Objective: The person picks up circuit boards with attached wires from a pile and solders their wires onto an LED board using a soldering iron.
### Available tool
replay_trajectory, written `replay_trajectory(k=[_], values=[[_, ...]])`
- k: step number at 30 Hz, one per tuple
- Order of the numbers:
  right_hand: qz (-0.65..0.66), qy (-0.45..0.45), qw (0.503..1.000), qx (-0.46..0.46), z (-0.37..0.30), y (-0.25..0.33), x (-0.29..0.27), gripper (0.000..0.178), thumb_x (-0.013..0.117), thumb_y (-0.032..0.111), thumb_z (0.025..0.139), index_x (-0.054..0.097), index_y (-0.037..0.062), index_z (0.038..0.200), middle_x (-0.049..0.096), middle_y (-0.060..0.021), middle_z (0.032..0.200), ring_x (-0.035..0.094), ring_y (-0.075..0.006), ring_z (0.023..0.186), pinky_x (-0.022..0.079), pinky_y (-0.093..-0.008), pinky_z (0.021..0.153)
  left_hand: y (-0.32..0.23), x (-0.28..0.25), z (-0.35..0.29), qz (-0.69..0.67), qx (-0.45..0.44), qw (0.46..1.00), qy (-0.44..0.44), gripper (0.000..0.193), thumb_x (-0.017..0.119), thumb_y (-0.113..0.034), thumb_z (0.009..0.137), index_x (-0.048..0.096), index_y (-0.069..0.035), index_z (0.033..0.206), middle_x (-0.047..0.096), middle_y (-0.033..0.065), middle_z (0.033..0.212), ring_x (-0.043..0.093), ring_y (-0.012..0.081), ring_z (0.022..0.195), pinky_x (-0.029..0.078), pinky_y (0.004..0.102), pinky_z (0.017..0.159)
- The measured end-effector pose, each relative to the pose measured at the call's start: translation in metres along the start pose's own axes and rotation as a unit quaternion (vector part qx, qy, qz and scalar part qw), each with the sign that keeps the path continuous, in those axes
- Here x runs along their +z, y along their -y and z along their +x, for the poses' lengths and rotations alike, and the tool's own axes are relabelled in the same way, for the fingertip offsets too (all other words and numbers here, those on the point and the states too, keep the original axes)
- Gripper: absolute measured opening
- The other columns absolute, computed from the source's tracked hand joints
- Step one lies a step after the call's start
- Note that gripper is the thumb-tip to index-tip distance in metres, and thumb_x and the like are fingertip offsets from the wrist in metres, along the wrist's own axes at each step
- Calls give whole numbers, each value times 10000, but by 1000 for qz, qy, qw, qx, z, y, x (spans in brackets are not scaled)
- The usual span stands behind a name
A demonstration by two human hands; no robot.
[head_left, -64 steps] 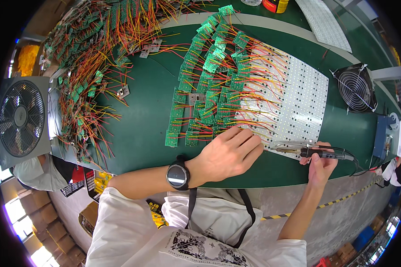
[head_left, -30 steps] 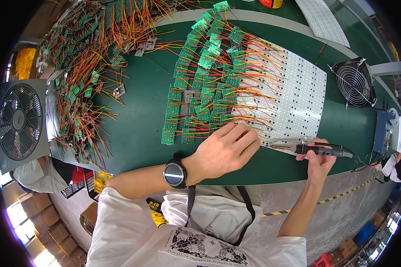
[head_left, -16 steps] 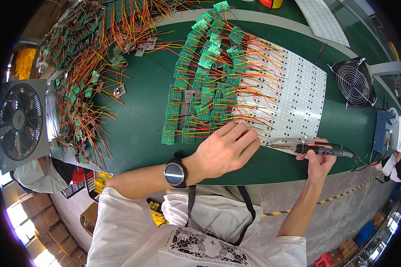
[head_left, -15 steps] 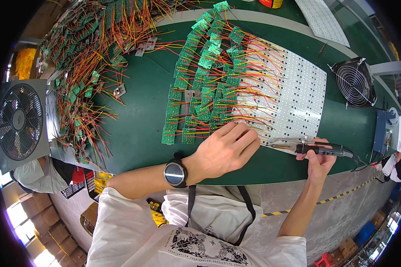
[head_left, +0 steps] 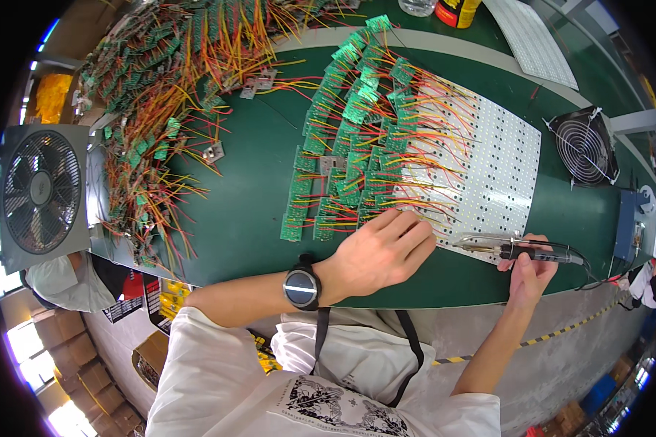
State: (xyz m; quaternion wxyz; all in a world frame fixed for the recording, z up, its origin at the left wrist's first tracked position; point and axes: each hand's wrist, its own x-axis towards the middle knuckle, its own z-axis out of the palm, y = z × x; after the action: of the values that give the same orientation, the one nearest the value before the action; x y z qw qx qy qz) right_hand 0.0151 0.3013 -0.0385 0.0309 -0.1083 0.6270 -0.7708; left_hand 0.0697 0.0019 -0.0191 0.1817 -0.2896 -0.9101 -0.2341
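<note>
A grey box fan (head_left: 41, 191) stands at the left edge of the green table (head_left: 248, 211). Beside it sprawls a tangled heap of small green boards with orange and yellow wires (head_left: 160, 95). A small round fan (head_left: 584, 149) sits at the right, with a blue box (head_left: 627, 226) just below it. A white keyboard (head_left: 536, 44) lies at the top right, near a yellow-labelled bottle (head_left: 458, 11).

Left hand (head_left: 383, 251) lies palm down, fingers stretched flat and close together, pointing up and to the right, a round dark watch on that wrist. Left forearm comes in bare from the lower left. Right hand (head_left: 530, 273) is curled in a pen-style grip, its forearm rising from the bottom edge.
</note>
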Motion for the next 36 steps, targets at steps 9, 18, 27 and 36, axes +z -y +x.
replay_trajectory(k=[9,18,27,36], values=[[15,-110,994,-16,-3,-8,-7,248,658,56,879,580,-61,1083,625,-135,973,590,-168,612,474,-292,518,-28,-9,5,70,71,994,-36,334,617,-182,737,647,-29,1033,603,96,1193,579,253,1116,467,355,942],[77,-199,976,-40,12,-5,7,210,624,88,926,606,-43,1089,646,-94,729,569,-130,564,428,-248,537,-97,50,31,12,-36,997,63,687,610,-387,854,488,128,1293,412,254,1440,363,346,1382,312,419,1141],[-2,-136,991,-17,44,8,26,187,635,110,922,596,-37,1032,627,-66,724,578,-130,587,433,-255,549,-122,51,13,9,-71,992,102,800,487,-513,927,399,165,1343,328,284,1491,269,384,1432,242,432,1178],[32,-105,993,-49,107,-5,8,173,653,124,906,593,-20,980,607,-65,674,559,-132,553,396,-256,518,-116,14,2,-101,-20,995,11,455,645,-200,838,570,54,1208,527,207,1342,521,340,1245,433,430,1046]])
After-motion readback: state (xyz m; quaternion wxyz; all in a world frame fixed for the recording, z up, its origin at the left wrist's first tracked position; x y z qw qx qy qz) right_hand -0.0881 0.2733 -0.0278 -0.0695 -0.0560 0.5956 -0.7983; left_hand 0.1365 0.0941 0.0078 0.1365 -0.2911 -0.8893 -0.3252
